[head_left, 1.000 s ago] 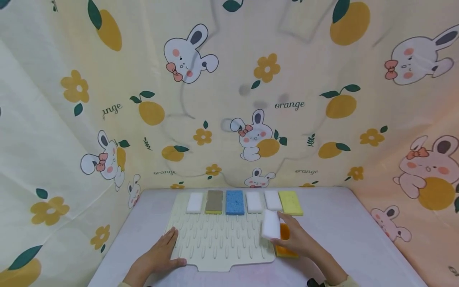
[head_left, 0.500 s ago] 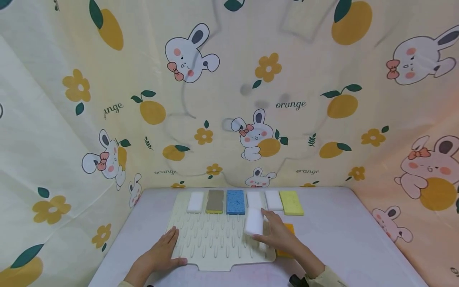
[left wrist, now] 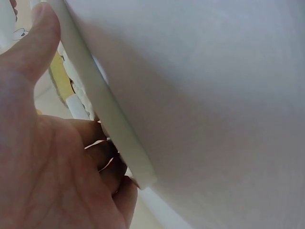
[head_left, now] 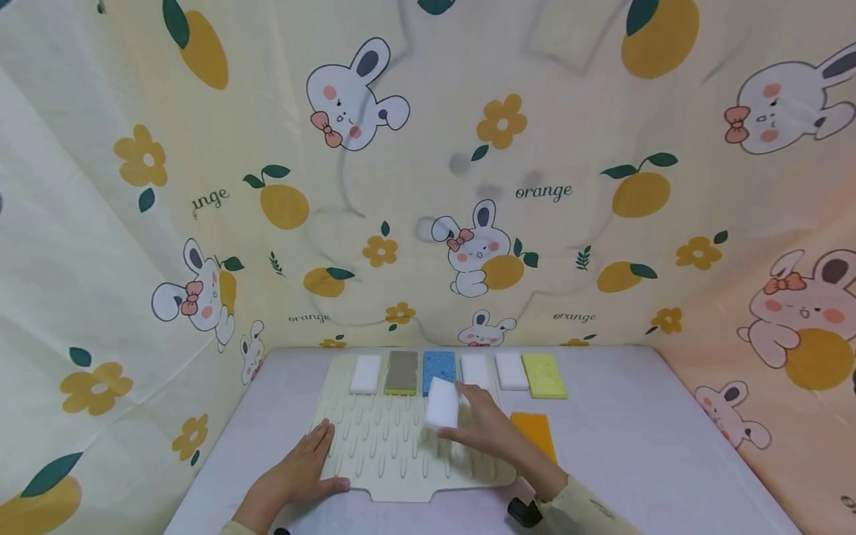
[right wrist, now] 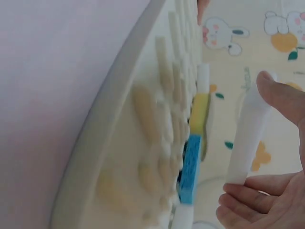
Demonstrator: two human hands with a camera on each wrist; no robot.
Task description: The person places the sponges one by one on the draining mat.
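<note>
A cream ridged mat (head_left: 394, 453) lies on the table. Along its far edge runs a row of sponges: white (head_left: 365, 374), grey-brown on yellow (head_left: 401, 372), blue (head_left: 438, 369), white (head_left: 475, 370), white (head_left: 511, 370) and yellow (head_left: 544, 374). My right hand (head_left: 484, 429) pinches a white sponge block (head_left: 442, 403) above the mat, just in front of the blue sponge; in the right wrist view the white block (right wrist: 248, 136) sits between thumb and fingers. My left hand (head_left: 304, 464) rests flat on the mat's near left corner, its thumb on the mat edge (left wrist: 102, 102).
An orange sponge (head_left: 533, 434) lies on the table just right of the mat. A printed cloth with rabbits and oranges (head_left: 428, 186) walls in the back and both sides. The pale table (head_left: 635, 446) stretches right of the sponges.
My right hand has carried the white block leftward over the mat, from beside the orange sponge to in front of the blue one. The orange sponge is now uncovered. The left hand stays put.
</note>
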